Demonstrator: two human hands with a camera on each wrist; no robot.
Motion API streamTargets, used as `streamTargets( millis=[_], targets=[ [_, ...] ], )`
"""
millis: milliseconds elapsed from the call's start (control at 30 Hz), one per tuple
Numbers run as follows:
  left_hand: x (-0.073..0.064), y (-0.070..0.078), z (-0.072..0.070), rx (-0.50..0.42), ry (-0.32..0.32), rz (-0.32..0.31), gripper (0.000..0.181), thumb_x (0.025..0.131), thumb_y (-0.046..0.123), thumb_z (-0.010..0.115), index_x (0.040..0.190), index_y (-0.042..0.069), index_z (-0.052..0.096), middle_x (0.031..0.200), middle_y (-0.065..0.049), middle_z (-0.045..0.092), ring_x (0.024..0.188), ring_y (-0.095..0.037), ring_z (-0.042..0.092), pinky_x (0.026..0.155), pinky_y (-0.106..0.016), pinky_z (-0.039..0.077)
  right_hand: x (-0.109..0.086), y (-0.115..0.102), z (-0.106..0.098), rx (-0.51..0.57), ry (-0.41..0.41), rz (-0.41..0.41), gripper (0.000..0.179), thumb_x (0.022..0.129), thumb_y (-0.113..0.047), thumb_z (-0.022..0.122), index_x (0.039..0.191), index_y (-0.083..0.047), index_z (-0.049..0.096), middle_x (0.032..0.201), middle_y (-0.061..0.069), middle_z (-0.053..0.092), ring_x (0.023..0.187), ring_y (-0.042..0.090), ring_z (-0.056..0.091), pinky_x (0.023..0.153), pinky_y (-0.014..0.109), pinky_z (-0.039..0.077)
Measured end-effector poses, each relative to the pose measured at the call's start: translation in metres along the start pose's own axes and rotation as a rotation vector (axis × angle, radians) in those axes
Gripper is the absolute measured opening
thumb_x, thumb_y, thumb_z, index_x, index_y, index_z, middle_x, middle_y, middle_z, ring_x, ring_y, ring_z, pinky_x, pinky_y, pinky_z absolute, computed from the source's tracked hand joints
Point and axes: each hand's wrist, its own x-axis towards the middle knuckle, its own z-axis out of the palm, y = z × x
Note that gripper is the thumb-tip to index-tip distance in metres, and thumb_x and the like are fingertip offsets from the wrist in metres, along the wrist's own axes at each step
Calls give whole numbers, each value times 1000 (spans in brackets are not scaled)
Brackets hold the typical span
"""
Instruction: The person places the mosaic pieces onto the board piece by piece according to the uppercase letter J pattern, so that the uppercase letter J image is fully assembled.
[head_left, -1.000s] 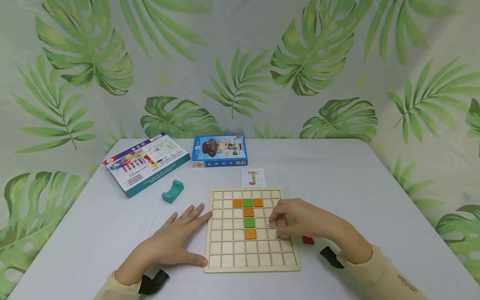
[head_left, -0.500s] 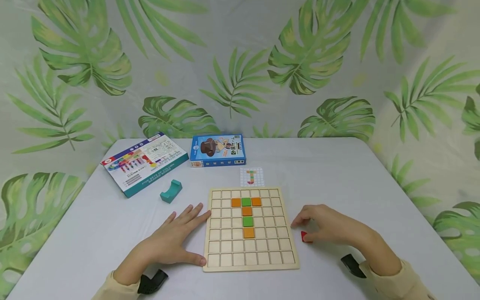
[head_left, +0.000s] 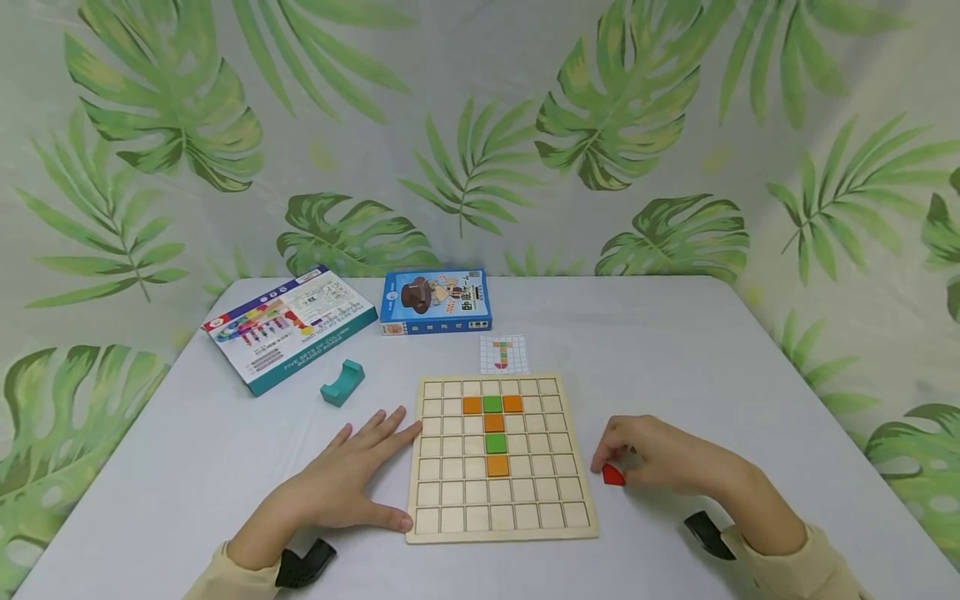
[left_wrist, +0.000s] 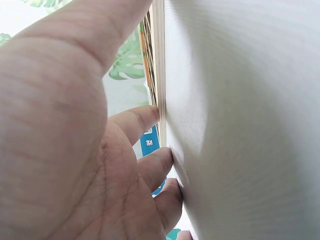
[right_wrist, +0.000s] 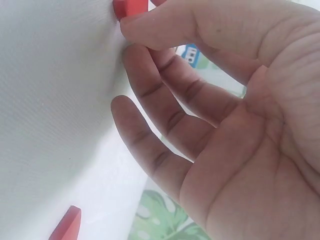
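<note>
To the right of the wooden grid board, my right hand pinches a small red tile with a rounded side between thumb and forefinger, low over the table. In the right wrist view the thumb tip lies against this red tile, and the other fingers are bent loosely beside it. My left hand lies with fingers spread at the board's left edge, its thumb and forefinger touching the rim. On the board, an orange tile, a green tile and several more form a T.
Behind the board lies a pattern card. A blue game box and a white-and-teal box lie farther back. Left of the card is a teal curved block. Another red piece shows in the right wrist view.
My right hand has moved from over the board's right side to the red tile on the table and taken it between thumb and forefinger. The left hand keeps its place.
</note>
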Motion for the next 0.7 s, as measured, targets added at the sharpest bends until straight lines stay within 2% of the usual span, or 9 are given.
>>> streamTargets(
  millis=[333,700],
  targets=[
    [0,-1,1,-1,-9,-10,120,72,72,88,170,28,34,182,-8,19,168,-44,13,129,-78,9,1,3,3,6,12,2,36,85,5,78,102,-26,81,106,-12,67,97,4,62,87,25,57],
    [0,-1,1,2,-1,2,120,73,73,87,170,29,33,182,-8,19,168,-44,13,129,-78,9,2,2,8,-21,51,51,30,83,-4,83,97,-30,77,99,-12,63,94,6,55,84,25,53]
  ],
)
